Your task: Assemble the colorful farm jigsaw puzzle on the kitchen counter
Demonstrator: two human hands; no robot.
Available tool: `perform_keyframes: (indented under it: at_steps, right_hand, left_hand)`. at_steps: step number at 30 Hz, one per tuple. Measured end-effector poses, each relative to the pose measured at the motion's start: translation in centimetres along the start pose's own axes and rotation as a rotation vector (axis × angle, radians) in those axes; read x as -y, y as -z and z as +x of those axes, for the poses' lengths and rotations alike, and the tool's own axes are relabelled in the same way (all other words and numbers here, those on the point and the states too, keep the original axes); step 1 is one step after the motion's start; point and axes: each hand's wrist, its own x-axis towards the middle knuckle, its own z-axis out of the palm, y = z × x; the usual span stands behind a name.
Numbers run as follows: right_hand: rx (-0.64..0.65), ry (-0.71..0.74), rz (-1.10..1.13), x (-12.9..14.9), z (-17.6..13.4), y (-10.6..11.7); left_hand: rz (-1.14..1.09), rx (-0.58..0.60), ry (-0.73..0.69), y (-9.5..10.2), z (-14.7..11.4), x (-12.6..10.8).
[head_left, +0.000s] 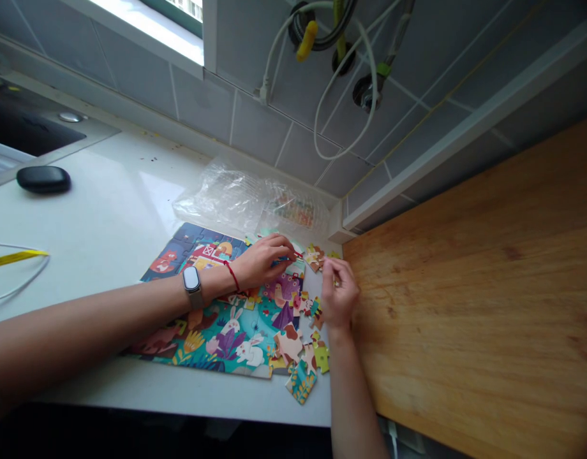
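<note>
A colourful jigsaw puzzle (255, 325) lies partly assembled on the white counter, with rabbits, plants and a red barn on it. My left hand (265, 260), with a watch and red cord on the wrist, is over its upper right part. Its fingers are bent down and pinched on a puzzle piece (298, 255), mostly covered by the hand. To the right, my right hand (340, 292) is closed, thumb against curled fingers; whatever it holds is hidden. Loose pieces lie beside it: a brown and yellow piece (314, 256), a cow-patterned piece (288, 343) and a teal piece (302, 382).
Crumpled clear plastic packaging (221, 194) lies behind the puzzle against the tiled wall. A wooden board (466, 306) borders the counter on the right. At left are a black oval case (43, 180), a white cable (16, 296) and a sink (78, 145). Cables (317, 121) hang above.
</note>
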Motion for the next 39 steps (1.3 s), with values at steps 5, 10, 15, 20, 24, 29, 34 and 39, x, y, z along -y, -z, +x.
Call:
perform_keyframes:
  at_steps: [5,10,15,20,24,29,34,39]
  right_hand:
    - [-0.347,-0.208,0.181,-0.2,0.6,1.3]
    - [-0.351,-0.353,0.253,-1.0,0.4,0.4]
    - [-0.376,-0.347,0.262,-1.7,0.2,0.4]
    - [-0.395,-0.3,0.191,-1.8,0.2,0.9]
    - [-0.421,-0.227,0.18,-1.4,0.1,1.0]
    - [-0.407,-0.204,0.186,-0.4,-0.5,1.4]
    - [-0.439,-0.194,0.129,2.0,-2.4,3.8]
    - [-0.305,-0.249,0.031,4.3,-6.0,6.8]
  left_hand:
    - [-0.083,-0.23,0.144,0.5,0.1,0.1]
    - [-0.129,-0.421,0.38,0.8,0.4,1.1]
    - [-0.245,-0.507,0.449,1.3,0.7,1.3]
    - [-0.275,-0.511,0.419,1.5,0.6,0.9]
    - [-0.254,-0.459,0.375,1.3,0.5,0.9]
    - [-0.232,-0.387,0.273,1.1,0.3,0.9]
    - [-0.231,-0.354,0.246,1.0,0.3,0.9]
    - [-0.253,-0.337,0.234,0.9,0.4,1.1]
